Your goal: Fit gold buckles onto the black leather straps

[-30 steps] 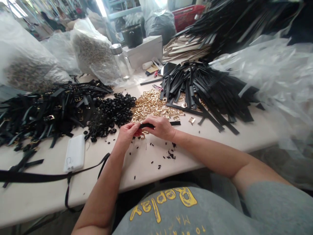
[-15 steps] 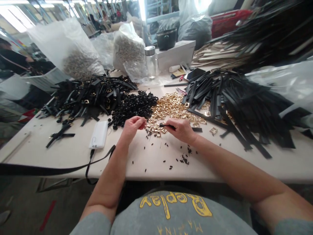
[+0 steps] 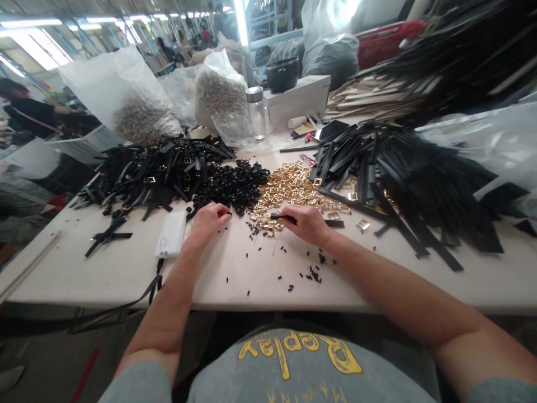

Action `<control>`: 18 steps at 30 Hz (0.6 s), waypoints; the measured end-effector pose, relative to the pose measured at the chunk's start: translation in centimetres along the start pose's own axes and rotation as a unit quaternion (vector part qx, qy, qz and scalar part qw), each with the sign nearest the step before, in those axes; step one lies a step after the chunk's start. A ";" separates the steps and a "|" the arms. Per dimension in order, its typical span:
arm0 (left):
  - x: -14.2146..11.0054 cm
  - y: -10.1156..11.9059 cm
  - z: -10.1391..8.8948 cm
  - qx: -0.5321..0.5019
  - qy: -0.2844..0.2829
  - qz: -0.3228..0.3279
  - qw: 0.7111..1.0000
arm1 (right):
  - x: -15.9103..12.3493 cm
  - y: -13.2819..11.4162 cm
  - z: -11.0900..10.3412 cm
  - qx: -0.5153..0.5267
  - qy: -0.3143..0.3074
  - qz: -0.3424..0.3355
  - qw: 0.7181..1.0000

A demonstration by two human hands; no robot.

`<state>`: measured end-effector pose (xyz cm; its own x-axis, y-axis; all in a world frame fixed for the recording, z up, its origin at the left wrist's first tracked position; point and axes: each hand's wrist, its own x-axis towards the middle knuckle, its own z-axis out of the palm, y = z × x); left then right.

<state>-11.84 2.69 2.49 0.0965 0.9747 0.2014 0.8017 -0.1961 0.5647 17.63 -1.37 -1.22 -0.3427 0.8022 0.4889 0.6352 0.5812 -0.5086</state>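
My right hand (image 3: 305,224) is closed around a black strap (image 3: 277,216), whose end pokes out past the thumb and fingers toward the left. Beside the near edge of a heap of small black loops (image 3: 235,182), my left hand (image 3: 208,219) has its fingers pinched together. A small dark piece shows at those fingertips, too small to make out. Gold buckles (image 3: 289,184) are heaped just beyond the right hand. Tiny black bits (image 3: 312,274) lie scattered on the table in front of both hands.
Buckled black straps (image 3: 168,165) pile up at left, plain black strips (image 3: 411,184) at right. A white power bank (image 3: 171,234) with a cable lies by my left forearm. Behind stand a glass bottle (image 3: 257,117), filled plastic bags (image 3: 220,92) and a black pot (image 3: 282,74).
My left hand has moved left and slightly nearer, from beside the buckles to the edge of the loops. The right hand keeps the strap in nearly the same place. The view has shifted slightly.
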 end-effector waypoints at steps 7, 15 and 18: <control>0.3 -0.4 0.9 0.005 -0.010 0.005 1.000 | 0.1 0.2 0.3 -0.002 0.000 0.010 1.000; 0.9 2.0 1.1 -0.140 0.017 -0.029 0.990 | 0.2 0.1 0.6 0.016 -0.005 0.035 0.999; 1.4 4.4 2.9 -0.244 -0.003 -0.046 0.969 | 0.3 0.1 0.4 0.025 -0.006 0.053 0.998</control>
<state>-6.41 3.53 2.95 0.0435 0.9907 0.1289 0.4325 -0.1350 0.8915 17.28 -1.00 -1.36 -0.2843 0.8608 0.4222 0.6336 0.4992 -0.5910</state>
